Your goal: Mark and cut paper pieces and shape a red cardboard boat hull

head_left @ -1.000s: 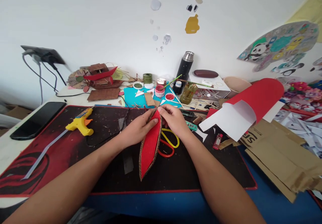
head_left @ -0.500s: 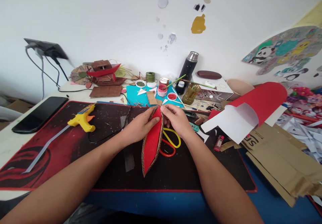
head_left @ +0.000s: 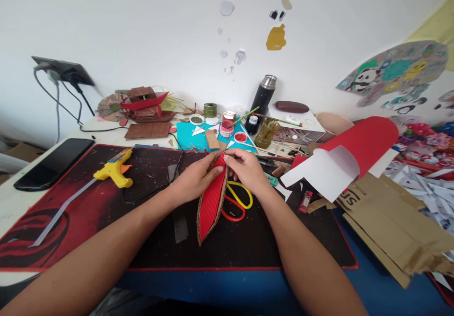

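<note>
A long, pointed cardboard boat hull point(head_left: 210, 207) with a red ribbed inside and bare corrugated edges is held above the dark mat. My left hand point(head_left: 193, 179) grips its left side, the thumb lying over the red surface. At its far end my right hand point(head_left: 244, 169) pinches the right edge, with some fingertips hidden behind the cardboard. Just right of the hull, partly under my right hand, lie scissors with red and yellow handles point(head_left: 248, 200); their blades are hidden.
A yellow glue gun point(head_left: 115, 168) and a black phone point(head_left: 55, 163) lie to the left. Paint pots point(head_left: 227, 127) and a dark flask point(head_left: 264, 93) stand at the back. Rolled red paper point(head_left: 365, 145), a lighter point(head_left: 305, 202) and flattened cardboard point(head_left: 393, 226) are on the right.
My right hand's thumb and fingers have shifted slightly inward over the hull's far end. The hull stays in both hands. The whole view has moved a little.
</note>
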### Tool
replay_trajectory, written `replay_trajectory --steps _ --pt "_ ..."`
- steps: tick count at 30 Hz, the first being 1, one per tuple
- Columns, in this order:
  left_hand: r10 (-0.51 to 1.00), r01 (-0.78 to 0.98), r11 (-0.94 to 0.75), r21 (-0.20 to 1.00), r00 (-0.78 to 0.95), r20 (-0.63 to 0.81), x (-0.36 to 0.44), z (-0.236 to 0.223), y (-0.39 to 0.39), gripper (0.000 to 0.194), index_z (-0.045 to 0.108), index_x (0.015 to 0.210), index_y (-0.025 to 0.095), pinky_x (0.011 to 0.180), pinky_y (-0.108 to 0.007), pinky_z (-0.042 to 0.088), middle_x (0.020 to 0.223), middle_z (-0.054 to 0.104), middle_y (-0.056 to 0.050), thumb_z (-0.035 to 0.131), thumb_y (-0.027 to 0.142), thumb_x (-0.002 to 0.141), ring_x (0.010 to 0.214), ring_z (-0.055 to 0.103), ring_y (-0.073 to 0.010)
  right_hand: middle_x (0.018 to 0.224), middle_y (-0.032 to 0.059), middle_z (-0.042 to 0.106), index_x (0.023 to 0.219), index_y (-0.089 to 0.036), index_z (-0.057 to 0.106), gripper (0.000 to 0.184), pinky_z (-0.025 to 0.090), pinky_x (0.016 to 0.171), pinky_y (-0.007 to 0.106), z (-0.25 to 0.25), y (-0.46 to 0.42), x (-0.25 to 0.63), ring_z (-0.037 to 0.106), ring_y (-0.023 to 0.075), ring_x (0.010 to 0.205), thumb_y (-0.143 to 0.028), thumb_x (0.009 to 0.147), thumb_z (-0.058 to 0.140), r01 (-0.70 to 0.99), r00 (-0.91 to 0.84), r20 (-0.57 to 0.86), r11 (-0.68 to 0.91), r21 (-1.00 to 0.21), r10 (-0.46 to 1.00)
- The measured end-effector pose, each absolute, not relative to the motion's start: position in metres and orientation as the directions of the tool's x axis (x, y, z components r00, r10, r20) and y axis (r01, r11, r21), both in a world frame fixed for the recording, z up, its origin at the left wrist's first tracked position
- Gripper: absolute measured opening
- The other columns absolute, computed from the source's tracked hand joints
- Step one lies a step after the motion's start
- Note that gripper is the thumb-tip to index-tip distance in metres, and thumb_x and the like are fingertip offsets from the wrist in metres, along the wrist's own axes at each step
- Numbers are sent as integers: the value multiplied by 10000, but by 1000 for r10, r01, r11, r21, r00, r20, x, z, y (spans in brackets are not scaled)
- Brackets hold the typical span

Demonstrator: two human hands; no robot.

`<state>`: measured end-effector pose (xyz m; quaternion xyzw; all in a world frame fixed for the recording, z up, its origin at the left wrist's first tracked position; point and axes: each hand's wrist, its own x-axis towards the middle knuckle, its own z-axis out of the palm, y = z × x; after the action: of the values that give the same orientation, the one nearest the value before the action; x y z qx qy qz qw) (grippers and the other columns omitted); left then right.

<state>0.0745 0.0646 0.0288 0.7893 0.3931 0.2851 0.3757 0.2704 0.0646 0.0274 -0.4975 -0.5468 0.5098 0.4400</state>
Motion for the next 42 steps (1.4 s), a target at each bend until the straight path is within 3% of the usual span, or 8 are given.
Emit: replay_trajectory --steps 5,17,30,42 --pt "823 405 -425 809 544 160 75 30 64 639 485 1627 178 1300 -499 399 1664 566 -143 469 526 1092 1530 551 -329 630 -28 613 953 -229 740 228 431 440 264 29 64 270 551 151 509 -435 857 762 72 -123 -21 -12 -997 992" --pt "826 417 -432 800 540 164 74 30 63 603 505 1621 194 1253 -484 460 1611 624 -130 463 485 1095 1446 630 -328 620 -40 576 883 -248 686 256 417 436 266 31 63 268 537 159 522 -496 866 747 -11 -138 -41 -43 -999 990" --pt "817 426 -436 793 556 150 74 34 62 654 475 1646 165 1299 -535 403 1696 523 -150 499 484 1075 1553 527 -346 589 -59 570 846 -240 653 266 408 444 242 32 62 268 530 135 496 -495 849 727 -45 -155 -63 -71 -996 986" --pt "788 407 -471 782 593 166 71 34 61 706 431 1682 209 1298 -454 408 1712 512 -97 557 512 1057 1556 528 -321 553 -85 524 837 -251 607 236 354 433 245 31 61 267 464 120 444 -465 843 707 -36 -147 -67 -73 -997 987"
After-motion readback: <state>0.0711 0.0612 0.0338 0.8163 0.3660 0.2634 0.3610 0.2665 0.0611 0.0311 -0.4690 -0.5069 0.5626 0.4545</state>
